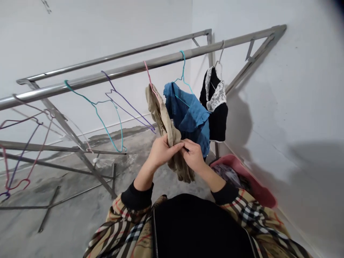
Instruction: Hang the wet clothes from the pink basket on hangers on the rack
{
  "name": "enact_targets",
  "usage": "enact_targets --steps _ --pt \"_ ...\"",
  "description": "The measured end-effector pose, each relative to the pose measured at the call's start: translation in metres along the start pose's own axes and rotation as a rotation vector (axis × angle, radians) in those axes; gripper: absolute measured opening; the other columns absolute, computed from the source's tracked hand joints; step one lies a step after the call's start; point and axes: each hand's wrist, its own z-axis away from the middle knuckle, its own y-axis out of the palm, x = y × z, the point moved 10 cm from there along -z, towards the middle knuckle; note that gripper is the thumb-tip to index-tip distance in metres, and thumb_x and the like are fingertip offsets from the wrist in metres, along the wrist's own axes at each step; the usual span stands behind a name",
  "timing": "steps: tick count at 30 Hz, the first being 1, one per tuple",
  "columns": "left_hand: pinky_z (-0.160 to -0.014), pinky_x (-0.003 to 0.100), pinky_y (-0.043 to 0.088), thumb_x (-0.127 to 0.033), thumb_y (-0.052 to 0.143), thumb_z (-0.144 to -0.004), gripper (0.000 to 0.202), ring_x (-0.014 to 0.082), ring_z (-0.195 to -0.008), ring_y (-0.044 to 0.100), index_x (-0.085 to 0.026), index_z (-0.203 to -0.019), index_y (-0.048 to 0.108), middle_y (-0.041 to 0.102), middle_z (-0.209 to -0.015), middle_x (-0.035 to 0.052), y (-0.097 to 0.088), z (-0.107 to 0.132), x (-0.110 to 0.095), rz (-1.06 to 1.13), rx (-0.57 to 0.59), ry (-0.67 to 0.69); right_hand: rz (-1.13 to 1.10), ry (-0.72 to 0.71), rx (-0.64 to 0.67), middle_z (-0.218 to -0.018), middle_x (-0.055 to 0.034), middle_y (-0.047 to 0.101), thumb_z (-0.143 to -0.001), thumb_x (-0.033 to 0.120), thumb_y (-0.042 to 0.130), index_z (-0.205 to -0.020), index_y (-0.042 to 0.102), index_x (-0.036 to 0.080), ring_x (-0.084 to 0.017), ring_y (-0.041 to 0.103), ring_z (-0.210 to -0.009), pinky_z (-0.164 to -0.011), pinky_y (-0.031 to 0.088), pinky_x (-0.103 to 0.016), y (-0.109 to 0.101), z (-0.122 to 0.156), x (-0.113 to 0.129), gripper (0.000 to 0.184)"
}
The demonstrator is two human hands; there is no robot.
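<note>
A khaki garment (158, 111) hangs from a pink hanger (148, 74) on the metal rail; its exact kind is hard to make out. My left hand (162, 152) is closed on its left edge, thumb pointing right across the cloth. My right hand (192, 154) pinches the same cloth on the right, its fingertips meeting the left thumb. Below both hands the lower part of the garment dangles in folds. Just behind and to the right hangs a blue ruffled top (188, 111) on a turquoise hanger (184, 66).
A black top with white lace (218, 118) hangs farther right. Bare hangers, one teal (98, 111) and one purple (126, 98), hang to the left on the drying rack (115, 73). A pink tub (262, 191) holding clothes stands on the floor by the right wall.
</note>
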Motion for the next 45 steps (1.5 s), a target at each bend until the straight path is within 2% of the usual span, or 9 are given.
enact_targets --steps 5,10,14,18,24,29,34,38,45 --pt "-0.060 0.027 0.044 -0.033 0.062 -0.083 0.013 0.0181 -0.068 0.062 -0.021 -0.078 0.061 0.066 -0.078 0.0034 -0.012 0.028 -0.020 -0.524 -0.275 0.124 -0.212 0.171 0.095 -0.104 -0.0069 0.073 -0.085 0.027 0.058 -0.109 0.069 0.020 -0.021 0.068 -0.096 -0.090 0.054 -0.039 0.019 0.007 -0.013 0.028" --pt "-0.067 0.028 0.045 -0.018 0.059 -0.085 0.008 0.0182 -0.078 0.063 -0.022 -0.079 0.063 0.069 -0.099 0.0055 -0.006 0.039 -0.027 -0.742 -0.327 0.284 -0.472 0.285 0.226 -0.111 -0.0057 0.071 -0.083 0.034 0.061 -0.122 0.063 0.020 -0.021 0.066 -0.104 -0.096 0.053 -0.037 0.035 0.015 -0.010 0.041" --pt "-0.069 0.031 0.043 -0.017 0.057 -0.087 0.012 0.0201 -0.077 0.060 -0.022 -0.081 0.066 0.069 -0.084 0.0049 -0.002 0.042 -0.028 -0.848 -0.356 0.413 -0.542 0.336 0.222 -0.107 -0.0059 0.071 -0.084 0.043 0.062 -0.114 0.065 0.019 -0.020 0.066 -0.100 -0.094 0.053 -0.035 0.035 0.008 -0.004 0.038" --pt "-0.064 0.029 0.042 -0.016 0.053 -0.090 0.019 0.0176 -0.070 0.055 -0.020 -0.078 0.066 0.066 -0.079 0.0046 0.001 0.046 -0.030 -0.869 -0.407 0.504 -0.451 0.408 0.135 -0.090 -0.0034 0.070 -0.079 0.045 0.067 -0.100 0.067 0.018 -0.019 0.065 -0.084 -0.078 0.053 -0.030 0.034 -0.002 -0.010 0.033" --pt "-0.072 0.030 0.050 -0.014 0.053 -0.090 0.018 0.0195 -0.080 0.058 -0.015 -0.104 0.066 0.067 -0.096 0.0100 0.010 0.055 -0.033 -0.849 -0.415 0.590 -0.344 0.418 0.042 -0.068 0.0012 0.060 -0.082 0.034 0.058 -0.075 0.061 0.018 -0.014 0.054 -0.066 -0.062 0.044 -0.026 0.028 -0.008 -0.019 0.018" --pt "-0.085 0.033 0.055 -0.017 0.061 -0.088 0.027 0.0207 -0.100 0.063 -0.018 -0.115 0.063 0.062 -0.111 0.0126 0.007 0.066 -0.033 -0.576 -0.426 0.653 -0.503 0.548 -0.034 -0.065 0.0018 0.061 -0.074 0.029 0.059 -0.072 0.061 0.018 -0.013 0.054 -0.063 -0.060 0.043 -0.024 0.023 -0.009 -0.030 0.012" --pt "-0.076 0.029 0.057 -0.023 0.066 -0.085 0.022 0.0164 -0.088 0.065 -0.021 -0.107 0.065 0.063 -0.102 0.0078 -0.010 0.072 -0.027 -0.264 -0.451 0.587 -0.770 0.693 0.034 -0.074 0.0012 0.068 -0.066 0.030 0.068 -0.083 0.063 0.020 -0.016 0.063 -0.071 -0.065 0.048 -0.026 0.046 0.000 -0.042 0.020" --pt "-0.074 0.031 0.054 -0.018 0.062 -0.087 0.026 0.0153 -0.078 0.063 -0.023 -0.113 0.063 0.065 -0.084 0.0028 -0.036 0.083 -0.033 -0.113 -0.551 0.612 -0.763 0.733 -0.052 -0.083 -0.0012 0.072 -0.067 0.036 0.069 -0.091 0.062 0.021 -0.021 0.067 -0.084 -0.074 0.052 -0.031 0.048 0.001 -0.068 0.029" --pt "-0.054 0.023 0.047 -0.025 0.061 -0.088 0.026 0.0087 -0.058 0.055 -0.029 -0.113 0.066 0.058 -0.074 -0.0033 -0.109 0.108 -0.076 0.098 -0.939 0.740 -0.521 0.663 -0.178 -0.099 -0.0066 0.071 -0.070 0.043 0.061 -0.098 0.060 0.019 -0.021 0.065 -0.091 -0.088 0.050 -0.035 0.028 -0.019 -0.120 0.037"
